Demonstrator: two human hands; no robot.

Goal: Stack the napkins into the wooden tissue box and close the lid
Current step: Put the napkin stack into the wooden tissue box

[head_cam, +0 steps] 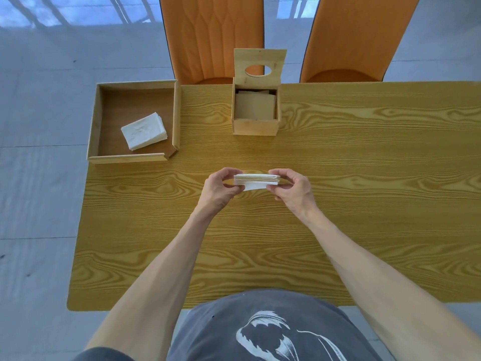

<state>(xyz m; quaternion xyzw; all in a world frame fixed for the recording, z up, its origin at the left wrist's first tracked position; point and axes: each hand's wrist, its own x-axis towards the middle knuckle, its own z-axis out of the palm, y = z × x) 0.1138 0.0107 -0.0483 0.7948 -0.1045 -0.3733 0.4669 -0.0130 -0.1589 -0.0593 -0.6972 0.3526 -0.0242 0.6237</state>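
Pinched from both ends, that's how the stack of napkins (256, 181) sits right now: the left hand (220, 190) has thumb and fingers pressed onto its left edge, the right hand (292, 190) clamps the right edge the same way, and the bundle hangs between them just above the table (364, 204), edge-on to the camera. One bottom sheet sags a little under the rest, so the pile isn't perfectly square.

From the head view, the only view we have, the wooden tissue box (255, 114) stands straight ahead of the hands, well apart from them, near the far edge of the table. Its lid (259, 66), the one with the oval slot, is tipped upright at the back, so the mouth is wide open. Something flat and pale brown lies inside; whether that's the bare bottom or a liner, I can't tell.

Off to the left, a wooden tray (92, 121) holds a second bunch of napkins (144, 131), untouched. Two orange chairs (213, 35) sit beyond the table.

My read: this is the squaring-up step before loading. Next comes a carry forward and a level drop into the opening, keeping that loose bottom sheet from catching the front wall. With the tray pile to follow, the lid stays for last.
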